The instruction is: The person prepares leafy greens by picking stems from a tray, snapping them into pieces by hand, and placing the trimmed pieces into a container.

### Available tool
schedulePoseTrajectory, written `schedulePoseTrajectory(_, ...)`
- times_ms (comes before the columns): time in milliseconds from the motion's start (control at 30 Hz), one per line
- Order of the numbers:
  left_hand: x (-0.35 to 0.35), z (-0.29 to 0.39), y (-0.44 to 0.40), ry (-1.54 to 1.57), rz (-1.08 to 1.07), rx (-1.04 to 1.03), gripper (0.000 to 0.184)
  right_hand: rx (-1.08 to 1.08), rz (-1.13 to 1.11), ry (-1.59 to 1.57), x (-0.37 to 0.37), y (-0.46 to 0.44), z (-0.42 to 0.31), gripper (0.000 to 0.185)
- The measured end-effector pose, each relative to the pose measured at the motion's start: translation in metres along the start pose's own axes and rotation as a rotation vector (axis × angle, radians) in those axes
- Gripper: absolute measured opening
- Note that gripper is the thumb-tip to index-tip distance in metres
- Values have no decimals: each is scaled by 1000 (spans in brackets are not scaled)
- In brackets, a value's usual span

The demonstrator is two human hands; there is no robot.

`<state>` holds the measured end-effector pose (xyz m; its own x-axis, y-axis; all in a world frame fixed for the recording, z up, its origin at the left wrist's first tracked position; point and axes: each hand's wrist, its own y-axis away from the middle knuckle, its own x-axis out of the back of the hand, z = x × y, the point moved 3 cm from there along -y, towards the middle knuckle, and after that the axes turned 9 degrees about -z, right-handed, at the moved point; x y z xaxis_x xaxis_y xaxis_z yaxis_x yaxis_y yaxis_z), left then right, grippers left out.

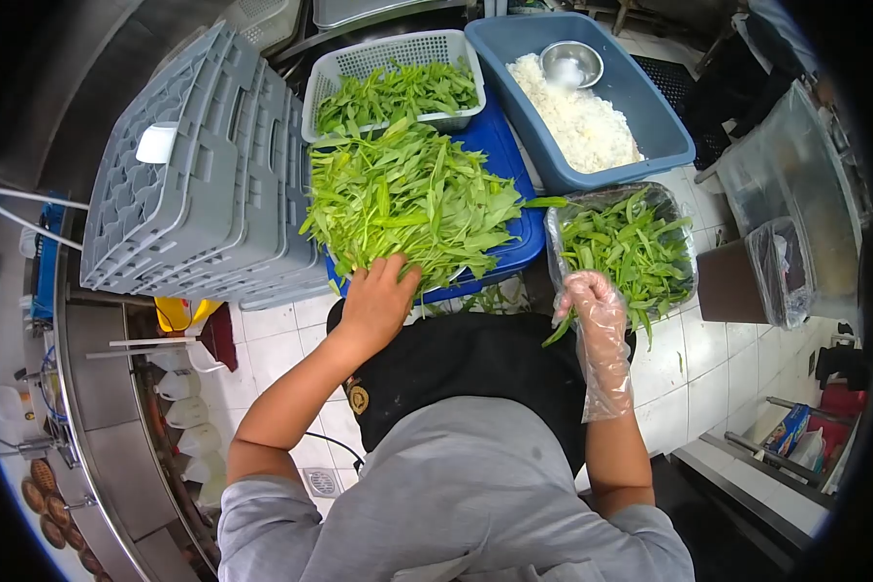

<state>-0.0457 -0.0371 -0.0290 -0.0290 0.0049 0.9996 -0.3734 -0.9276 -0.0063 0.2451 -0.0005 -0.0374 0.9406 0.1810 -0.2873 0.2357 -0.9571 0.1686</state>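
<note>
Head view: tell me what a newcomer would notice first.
Heaped leafy greens dominate the middle, the bare left hand at their near edge. The plastic-gloved right hand is at a greens-filled container on the right; beyond it, a gray-blue tub holds what looks like rice.

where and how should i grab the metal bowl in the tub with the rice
Probably pinch the metal bowl by the right side of its rim, reaching from above with the nearer right hand. It opens upward, leaving that edge exposed, and its right side faces bare tub, while rice lies along its left.
</note>
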Motion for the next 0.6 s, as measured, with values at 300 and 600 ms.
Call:
schedulePoseTrajectory(300, -19, -13, -12, 5, 113, 74, 11, -33, -56, -11, -6, 11, 16, 10)
schedulePoseTrajectory(600, -10, -8, -12, 71, 98, 18, 12, -98, -98, -2, -30, 17, 14, 13)
